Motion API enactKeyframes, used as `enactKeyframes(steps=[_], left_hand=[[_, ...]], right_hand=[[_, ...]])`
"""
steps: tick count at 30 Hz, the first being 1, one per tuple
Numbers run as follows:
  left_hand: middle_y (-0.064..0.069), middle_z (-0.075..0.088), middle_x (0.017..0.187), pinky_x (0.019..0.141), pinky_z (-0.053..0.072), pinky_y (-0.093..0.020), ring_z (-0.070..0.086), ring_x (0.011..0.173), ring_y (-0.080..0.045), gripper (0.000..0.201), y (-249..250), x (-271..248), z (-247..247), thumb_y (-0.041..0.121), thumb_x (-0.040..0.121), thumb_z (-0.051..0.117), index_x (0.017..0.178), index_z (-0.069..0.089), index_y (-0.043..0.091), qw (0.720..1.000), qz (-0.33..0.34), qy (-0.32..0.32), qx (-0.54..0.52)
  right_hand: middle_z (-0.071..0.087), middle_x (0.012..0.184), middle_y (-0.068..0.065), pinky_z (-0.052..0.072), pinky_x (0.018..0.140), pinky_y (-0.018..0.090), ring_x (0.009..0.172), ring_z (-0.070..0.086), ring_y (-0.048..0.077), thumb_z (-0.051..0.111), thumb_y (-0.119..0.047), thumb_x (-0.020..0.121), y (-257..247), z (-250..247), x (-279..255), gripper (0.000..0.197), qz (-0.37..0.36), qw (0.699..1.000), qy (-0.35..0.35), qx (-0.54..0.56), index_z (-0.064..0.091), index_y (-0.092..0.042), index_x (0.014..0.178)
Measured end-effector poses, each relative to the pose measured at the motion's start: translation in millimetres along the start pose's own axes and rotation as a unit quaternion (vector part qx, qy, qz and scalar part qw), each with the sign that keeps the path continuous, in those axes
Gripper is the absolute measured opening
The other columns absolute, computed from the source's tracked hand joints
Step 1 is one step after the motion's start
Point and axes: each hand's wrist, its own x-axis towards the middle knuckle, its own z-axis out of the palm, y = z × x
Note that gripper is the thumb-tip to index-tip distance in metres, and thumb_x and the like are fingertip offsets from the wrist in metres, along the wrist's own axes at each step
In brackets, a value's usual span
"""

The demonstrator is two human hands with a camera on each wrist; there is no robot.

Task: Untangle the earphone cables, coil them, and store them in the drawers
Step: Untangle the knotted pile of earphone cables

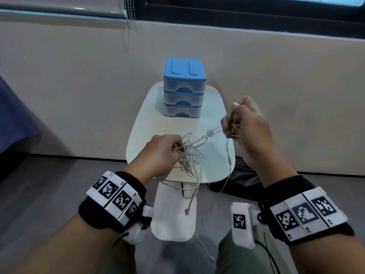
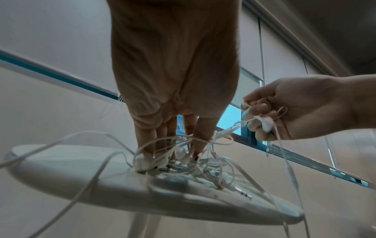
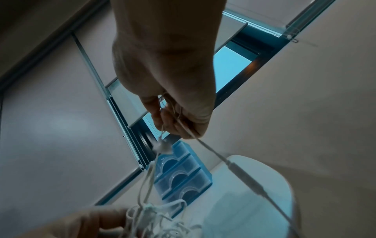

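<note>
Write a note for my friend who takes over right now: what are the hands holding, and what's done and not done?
Left hand: pins the tangle on the table.
Right hand: raised, gripping cable loops pulled from the tangle; one strand with a remote hangs over the table edge.
Drawers: at the table's back, all three closed.
Done: one cable partly freed.
Left: finish untangling, coil each, open drawers, store.
</note>
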Motion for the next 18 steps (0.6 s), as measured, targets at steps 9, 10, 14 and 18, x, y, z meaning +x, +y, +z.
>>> enactKeyframes(steps=[9,10,14,18], left_hand=[[0.004,0.068,0.079,0.061,0.042,-0.025,0.066,0.072,-0.013,0.014,4.9,-1.0,-1.8,0.027,0.096,0.064,0.083,0.066,0.022,1.0,-0.011,-0.001,-0.021],[0.005,0.067,0.078,0.059,0.04,-0.022,0.065,0.07,-0.012,0.013,5.3,-1.2,-1.7,0.026,0.096,0.064,0.084,0.066,0.022,1.0,-0.009,0.0,-0.016],[0.007,0.066,0.075,0.057,0.037,-0.023,0.062,0.068,-0.008,0.013,6.3,-2.7,0.0,0.024,0.094,0.063,0.081,0.065,0.024,1.0,-0.011,0.008,-0.01],[0.006,0.067,0.076,0.062,0.041,-0.028,0.062,0.075,-0.014,0.014,4.0,-4.0,2.3,0.022,0.091,0.063,0.078,0.065,0.026,0.999,-0.019,0.016,-0.024]], right_hand=[[0.037,0.052,-0.009,0.025,0.049,0.025,0.049,0.03,0.009,0.07,-0.02,0.094,44.6,-3.3,1.0,0.011,0.099,0.98,-0.082,-0.151,0.066,-0.012,0.087],[0.037,0.05,-0.01,0.024,0.049,0.025,0.049,0.029,0.01,0.072,-0.021,0.093,47.7,-1.4,-0.7,0.014,0.103,0.975,-0.105,-0.165,0.069,-0.009,0.087],[0.048,0.046,-0.019,0.03,0.046,0.013,0.044,0.039,0.002,0.077,-0.018,0.09,58.2,8.0,-5.7,0.014,0.11,0.957,-0.174,-0.203,0.073,-0.004,0.087],[0.05,0.044,-0.017,0.03,0.041,0.009,0.037,0.04,0.0,0.074,-0.009,0.09,64.9,10.5,-5.7,0.009,0.117,0.952,-0.19,-0.209,0.074,-0.001,0.086]])
